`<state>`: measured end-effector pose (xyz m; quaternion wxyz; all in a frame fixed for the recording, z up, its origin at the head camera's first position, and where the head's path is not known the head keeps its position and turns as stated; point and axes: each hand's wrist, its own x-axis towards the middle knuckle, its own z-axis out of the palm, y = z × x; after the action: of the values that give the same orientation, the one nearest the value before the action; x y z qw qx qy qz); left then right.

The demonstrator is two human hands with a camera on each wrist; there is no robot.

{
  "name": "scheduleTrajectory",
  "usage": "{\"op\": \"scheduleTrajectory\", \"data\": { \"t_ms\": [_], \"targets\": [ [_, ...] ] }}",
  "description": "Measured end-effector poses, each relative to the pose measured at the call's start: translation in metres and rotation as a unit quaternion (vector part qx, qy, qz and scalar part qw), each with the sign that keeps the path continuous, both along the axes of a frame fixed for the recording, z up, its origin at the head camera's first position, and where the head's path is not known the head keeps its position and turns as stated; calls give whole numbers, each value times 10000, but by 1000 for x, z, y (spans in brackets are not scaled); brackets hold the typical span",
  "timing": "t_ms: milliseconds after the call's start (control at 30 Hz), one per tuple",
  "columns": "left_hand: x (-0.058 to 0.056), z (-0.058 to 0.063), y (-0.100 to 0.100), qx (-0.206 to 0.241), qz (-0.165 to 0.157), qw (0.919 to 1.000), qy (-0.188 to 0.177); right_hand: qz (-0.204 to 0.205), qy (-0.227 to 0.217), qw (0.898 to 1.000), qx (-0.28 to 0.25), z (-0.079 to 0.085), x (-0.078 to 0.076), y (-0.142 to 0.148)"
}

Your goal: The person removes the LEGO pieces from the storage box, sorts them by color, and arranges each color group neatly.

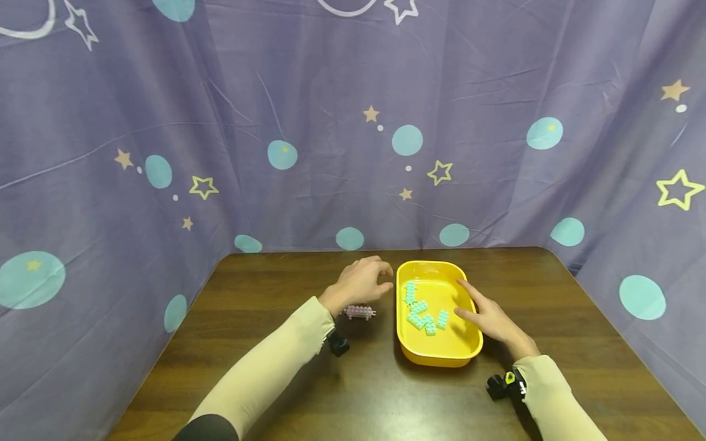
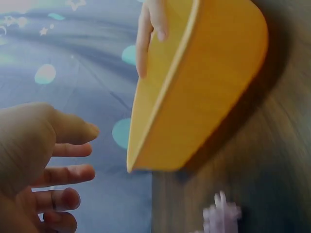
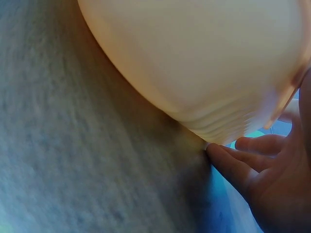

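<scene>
Purple star-print fabric [image 1: 331, 73] is hanging in soft folds behind wood-grain table [image 1: 375, 395]. Status AFAICT: mint bricks [image 1: 419, 306] are lying in smooth yellow plastic bin [image 1: 438, 360] btwn hands; left outside: knobbly pink pc [image 1: 360, 312], sitting nr L wrist. L hand [image 1: 361, 280] is hovering beside bin, fingers loosely curved, holding nothing. R hand [image 1: 491, 315] is reaching over R rim, digits spread; can't tell if gripping.
</scene>
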<state>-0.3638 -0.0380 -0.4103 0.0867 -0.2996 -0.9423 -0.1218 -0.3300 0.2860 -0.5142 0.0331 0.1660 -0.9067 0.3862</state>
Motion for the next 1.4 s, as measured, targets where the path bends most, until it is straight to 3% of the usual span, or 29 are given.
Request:
{"op": "scheduleTrajectory", "data": {
  "t_ms": [267, 567, 800, 1133, 1400],
  "targets": [
    [-1, 3, 38, -254, -523, 9975, -397, 1, -4, 10000, 7, 1, 0, 0],
    [0, 2, 69, -737, -981, 9880, -933, -25, -136, 9999, -29, 4, -1, -1],
    [5, -10, 86, -1121, -1023, 9819, -1133, -28, -94, 9999, -30, 3, -2, 0],
    [9, -32, 100, -1318, -1160, 9782, -1110, -27, -35, 10000, 25, 0, -2, 2],
    [10, -42, 107, -1545, -1142, 9761, -1016, 13, 64, 10000, 30, 0, -3, 1]
  ]
}}
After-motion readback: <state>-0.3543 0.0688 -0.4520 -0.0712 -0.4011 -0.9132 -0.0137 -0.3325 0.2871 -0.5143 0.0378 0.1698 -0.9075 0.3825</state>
